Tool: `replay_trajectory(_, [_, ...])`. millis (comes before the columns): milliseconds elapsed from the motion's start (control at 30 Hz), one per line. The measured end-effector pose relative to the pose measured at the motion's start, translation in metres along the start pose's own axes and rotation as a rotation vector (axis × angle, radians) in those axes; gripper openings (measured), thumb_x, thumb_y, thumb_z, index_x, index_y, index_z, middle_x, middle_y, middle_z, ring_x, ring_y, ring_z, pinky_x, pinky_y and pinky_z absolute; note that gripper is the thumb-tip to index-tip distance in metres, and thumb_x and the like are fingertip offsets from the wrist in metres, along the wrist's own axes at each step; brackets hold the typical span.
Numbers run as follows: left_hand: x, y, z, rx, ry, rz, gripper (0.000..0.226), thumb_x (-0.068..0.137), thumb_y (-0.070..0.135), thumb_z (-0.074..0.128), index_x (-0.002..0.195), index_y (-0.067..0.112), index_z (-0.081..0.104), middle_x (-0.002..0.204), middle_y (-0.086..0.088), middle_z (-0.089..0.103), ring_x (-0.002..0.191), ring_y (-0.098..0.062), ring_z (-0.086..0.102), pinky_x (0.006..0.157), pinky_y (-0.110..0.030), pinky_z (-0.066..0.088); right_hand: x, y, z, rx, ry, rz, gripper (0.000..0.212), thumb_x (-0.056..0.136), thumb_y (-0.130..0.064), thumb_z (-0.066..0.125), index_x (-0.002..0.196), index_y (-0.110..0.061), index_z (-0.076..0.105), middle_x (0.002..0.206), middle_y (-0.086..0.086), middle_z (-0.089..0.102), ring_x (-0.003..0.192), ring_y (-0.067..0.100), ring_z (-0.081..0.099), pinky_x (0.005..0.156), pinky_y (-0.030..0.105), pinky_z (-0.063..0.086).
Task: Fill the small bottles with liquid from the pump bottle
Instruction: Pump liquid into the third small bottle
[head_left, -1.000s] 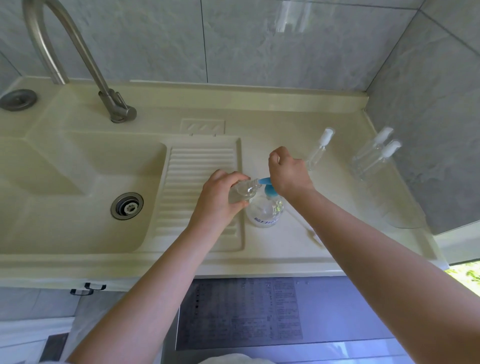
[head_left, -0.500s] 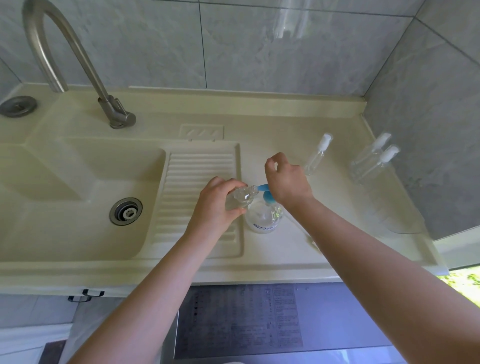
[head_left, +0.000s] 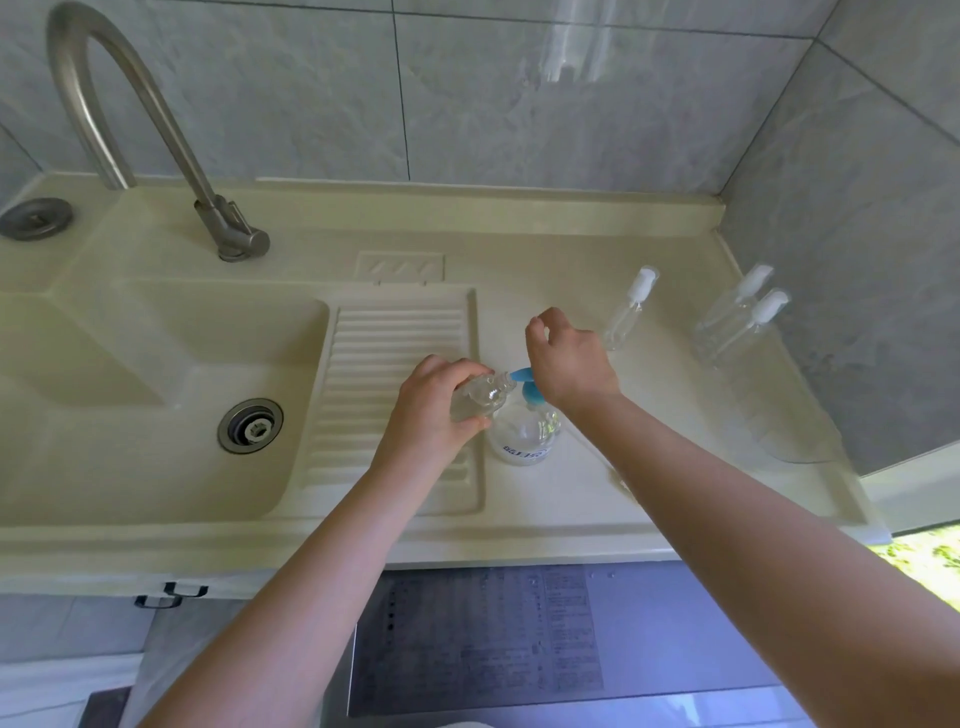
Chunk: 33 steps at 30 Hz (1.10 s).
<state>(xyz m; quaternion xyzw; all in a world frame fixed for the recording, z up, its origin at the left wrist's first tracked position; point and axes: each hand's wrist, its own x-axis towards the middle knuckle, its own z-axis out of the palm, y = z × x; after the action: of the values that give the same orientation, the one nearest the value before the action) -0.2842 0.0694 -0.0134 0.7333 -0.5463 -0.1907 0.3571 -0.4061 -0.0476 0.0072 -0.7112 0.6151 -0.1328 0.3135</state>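
While the open small bottle (head_left: 475, 397) is held tilted at the blue spout (head_left: 519, 373), its mouth meets the nozzle tip: fill step in hand.

Bottle's long axis runs low-left to up-right, neck toward the spout; it sits just left of the pump bottle (head_left: 524, 434), which stands upright on the worktop (head_left: 597, 499) beside the ribbed drainboard (head_left: 400, 364). L. hand (head_left: 434, 413) grips the bottle body, fingers (head_left: 457, 366) curled round it. R. hand (head_left: 569, 361) is over the pump head, heel approx. on it, fingers loosely bent, holding nothing; whether it presses down cannot be told. Next move likely needs mouth kept under the tip, else spill. Three capped small bottles stand well apart to the right: one (head_left: 628, 312) nearer, two (head_left: 740, 317) by the wall.
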Motion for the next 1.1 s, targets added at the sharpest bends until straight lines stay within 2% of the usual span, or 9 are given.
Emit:
replay_trajectory(100, [0.001, 0.001, 0.002, 0.003, 0.007, 0.000, 0.050, 0.066, 0.011, 0.085, 0.110, 0.026, 0.069, 0.097, 0.006, 0.052, 0.086, -0.006, 0.052, 0.083, -0.014, 0.036, -0.003, 0.001, 0.004, -0.031, 0.047, -0.017, 0.018, 0.098, -0.024, 0.027, 0.098, -0.018, 0.044, 0.080, 0.008, 0.053, 0.080, 0.036, 0.050, 0.064, 0.036, 0.036])
replay_trajectory(167, [0.000, 0.002, 0.004, 0.006, 0.009, -0.002, 0.050, 0.066, 0.010, 0.085, 0.110, 0.026, 0.069, 0.098, 0.006, 0.052, 0.088, -0.007, 0.052, 0.084, -0.015, 0.037, -0.004, 0.003, 0.004, 0.003, 0.065, -0.011, 0.021, 0.099, -0.029, 0.028, 0.100, -0.019, 0.046, 0.082, 0.009, 0.055, 0.081, 0.036, 0.051, 0.066, 0.037, 0.037])
replay_trajectory(300, [0.000, 0.002, 0.003, -0.002, 0.026, 0.002, 0.050, 0.066, 0.010, 0.085, 0.110, 0.026, 0.069, 0.099, 0.005, 0.052, 0.089, -0.010, 0.053, 0.086, -0.018, 0.040, -0.003, 0.002, 0.001, 0.070, 0.020, -0.007, 0.041, 0.098, -0.052, 0.029, 0.114, -0.023, 0.052, 0.102, 0.009, 0.061, 0.093, 0.035, 0.055, 0.079, 0.040, 0.045])
replay_trajectory(400, [0.000, 0.000, 0.002, 0.010, 0.030, 0.002, 0.049, 0.067, 0.011, 0.085, 0.110, 0.026, 0.069, 0.099, 0.005, 0.053, 0.090, -0.011, 0.054, 0.086, -0.020, 0.041, -0.001, 0.000, -0.003, 0.072, -0.016, 0.009, 0.045, 0.095, -0.054, 0.031, 0.119, -0.023, 0.053, 0.107, 0.011, 0.061, 0.096, 0.035, 0.058, 0.088, 0.043, 0.050])
replay_trajectory(600, [0.000, 0.001, 0.004, 0.009, 0.024, 0.002, 0.050, 0.067, 0.010, 0.085, 0.111, 0.026, 0.068, 0.100, 0.007, 0.052, 0.089, -0.008, 0.052, 0.084, -0.016, 0.038, -0.002, 0.001, 0.002, -0.044, 0.050, -0.058, 0.030, 0.102, -0.034, 0.026, 0.110, -0.016, 0.048, 0.094, 0.013, 0.059, 0.083, 0.033, 0.054, 0.073, 0.040, 0.047])
replay_trajectory(733, [0.000, 0.001, 0.005, 0.013, 0.019, 0.003, 0.049, 0.067, 0.010, 0.085, 0.110, 0.026, 0.068, 0.097, 0.009, 0.049, 0.087, -0.006, 0.051, 0.082, -0.012, 0.034, -0.001, 0.003, 0.003, -0.043, 0.059, -0.040, 0.034, 0.103, -0.042, 0.026, 0.112, -0.018, 0.048, 0.094, 0.013, 0.059, 0.084, 0.034, 0.052, 0.071, 0.038, 0.041])
replay_trajectory(867, [0.000, 0.001, 0.004, 0.010, 0.025, 0.009, 0.049, 0.066, 0.010, 0.085, 0.109, 0.026, 0.068, 0.097, 0.009, 0.050, 0.085, -0.003, 0.051, 0.083, -0.012, 0.035, 0.004, 0.002, 0.002, -0.062, -0.006, -0.069, 0.045, 0.099, -0.051, 0.023, 0.120, -0.022, 0.050, 0.112, 0.007, 0.060, 0.087, 0.034, 0.052, 0.075, 0.037, 0.041])
replay_trajectory(967, [0.000, 0.002, 0.003, 0.004, 0.025, 0.002, 0.048, 0.066, 0.011, 0.085, 0.108, 0.027, 0.068, 0.098, 0.007, 0.052, 0.084, -0.003, 0.051, 0.083, -0.014, 0.036, -0.002, 0.001, 0.000, -0.132, 0.018, -0.087, 0.035, 0.103, -0.041, 0.023, 0.109, -0.018, 0.048, 0.097, 0.008, 0.057, 0.085, 0.032, 0.053, 0.075, 0.040, 0.046])
replay_trajectory(1100, [0.001, 0.001, 0.003, 0.012, 0.016, -0.002, 0.048, 0.065, 0.012, 0.085, 0.107, 0.027, 0.068, 0.097, 0.007, 0.051, 0.086, -0.007, 0.051, 0.081, -0.014, 0.037, -0.007, 0.001, 0.004, -0.112, 0.081, -0.045, 0.016, 0.099, -0.023, 0.028, 0.090, -0.019, 0.041, 0.077, 0.006, 0.050, 0.073, 0.034, 0.044, 0.063, 0.035, 0.035])
